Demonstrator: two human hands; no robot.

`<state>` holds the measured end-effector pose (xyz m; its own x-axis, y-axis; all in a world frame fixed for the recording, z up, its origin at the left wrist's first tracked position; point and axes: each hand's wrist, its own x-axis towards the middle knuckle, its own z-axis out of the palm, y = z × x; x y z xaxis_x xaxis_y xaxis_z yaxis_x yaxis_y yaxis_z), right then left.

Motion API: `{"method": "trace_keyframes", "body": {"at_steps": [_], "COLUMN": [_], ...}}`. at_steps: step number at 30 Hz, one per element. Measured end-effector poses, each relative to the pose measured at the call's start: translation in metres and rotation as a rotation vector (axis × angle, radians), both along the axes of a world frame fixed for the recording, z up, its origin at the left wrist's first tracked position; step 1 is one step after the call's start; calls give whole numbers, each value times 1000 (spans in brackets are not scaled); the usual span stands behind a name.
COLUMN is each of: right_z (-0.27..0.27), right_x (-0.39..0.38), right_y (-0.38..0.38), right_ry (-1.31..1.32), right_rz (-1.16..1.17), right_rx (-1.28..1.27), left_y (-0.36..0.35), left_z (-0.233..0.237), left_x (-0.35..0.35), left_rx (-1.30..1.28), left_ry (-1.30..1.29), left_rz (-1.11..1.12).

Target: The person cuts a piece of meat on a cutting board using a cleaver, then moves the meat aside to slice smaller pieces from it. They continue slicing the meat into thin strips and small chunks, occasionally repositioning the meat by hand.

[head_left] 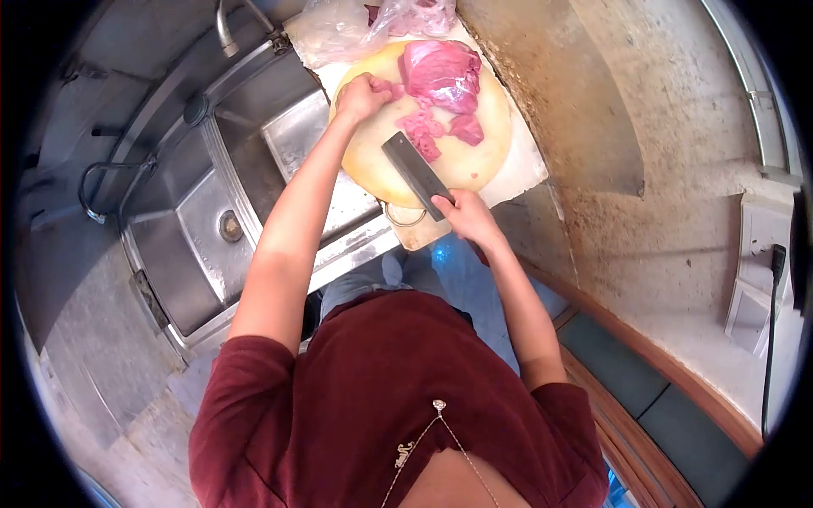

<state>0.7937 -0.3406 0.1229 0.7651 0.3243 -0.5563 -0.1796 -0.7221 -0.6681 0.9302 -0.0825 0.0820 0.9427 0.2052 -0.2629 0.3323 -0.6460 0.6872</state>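
Note:
My right hand is closed round the handle end of a dark cleaver, whose wide blade lies over the near part of a round yellowish cutting board. At the board's left side my left hand has its fingers curled on a small piece of pink meat. A large chunk of raw meat rests on the far part of the board. Below it are a heap of sliced meat and a smaller chunk.
Clear plastic bags lie beyond the board, one with meat in it. Left of the board is a steel double sink with a faucet. A stained wall stands close on the right, and a metal ring hangs at the board's near edge.

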Motion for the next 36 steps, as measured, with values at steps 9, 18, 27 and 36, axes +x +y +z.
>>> {"method": "trace_keyframes", "body": {"at_steps": [9,18,27,36], "right_z": [-6,5,6,11], "right_x": [20,4,-2,-8], "right_y": [-22,-14,41,35], "right_ry": [-216,-337,-677,-605], "right_rz": [-82,3,287,354], "right_rx": [-126,-132,-325,-443], "left_y": [15,-21,-35,-38], "left_z": [57,4,-13,-28], "left_x": [-52,-135,-140,-132], "left_rx": [-934,179,175,160], "left_ry": [126,-388,-597,-611], "left_rz": [-73,-82,-146,-94]}}
